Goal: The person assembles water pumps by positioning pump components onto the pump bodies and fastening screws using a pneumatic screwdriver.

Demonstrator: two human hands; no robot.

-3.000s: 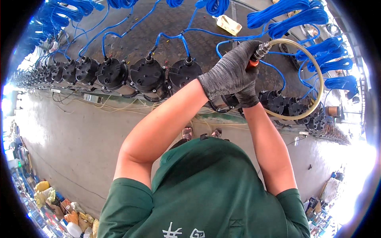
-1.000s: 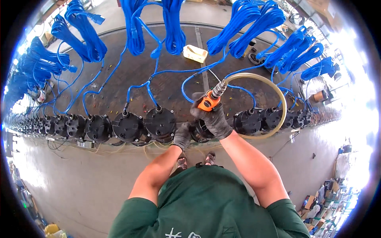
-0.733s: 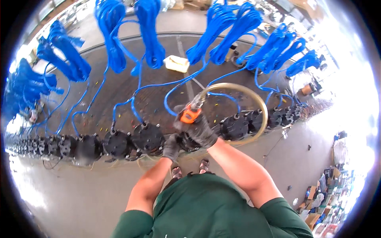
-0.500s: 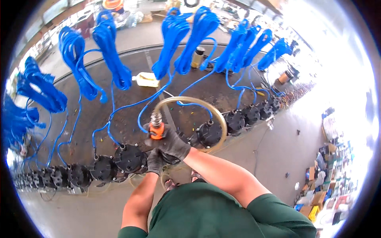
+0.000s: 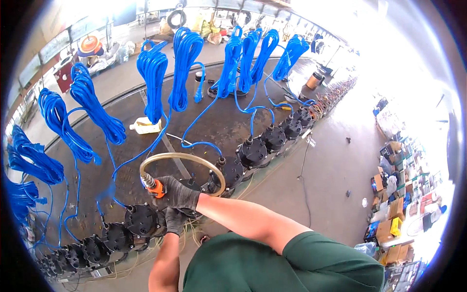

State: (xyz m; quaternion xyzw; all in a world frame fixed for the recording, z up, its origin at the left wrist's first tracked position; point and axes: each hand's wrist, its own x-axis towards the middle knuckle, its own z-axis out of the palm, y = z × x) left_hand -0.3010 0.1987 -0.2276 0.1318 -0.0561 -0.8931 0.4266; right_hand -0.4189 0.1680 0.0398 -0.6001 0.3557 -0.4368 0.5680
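My right hand (image 5: 179, 192), in a dark grey glove, is wrapped round an orange air tool (image 5: 156, 188). A metal coupling joins its upper end to a clear, yellowish hose (image 5: 187, 156) that arcs over the hand. Just below, my gloved left hand (image 5: 174, 220) is at the row of round black housings, beside one housing (image 5: 141, 220). Its fingers are partly hidden under the right hand, so their grip does not show. The tool's lower end is hidden too. Blue cables run from the housings to tied blue coils (image 5: 187, 70) along the dark table (image 5: 131, 168).
More black housings (image 5: 252, 152) line the table's near edge on both sides. A pale yellow bottle (image 5: 146, 125) lies on the table; a brown-and-black cylinder (image 5: 315, 79) stands farther right. Boxes (image 5: 386, 228) and bags are piled on the floor at right. A thin cable (image 5: 304, 182) trails on the floor.
The view has turned, so the table and coils appear farther left and lower. My hands stay between the same housings, the right one still holding the air tool, now tilted more to the left.
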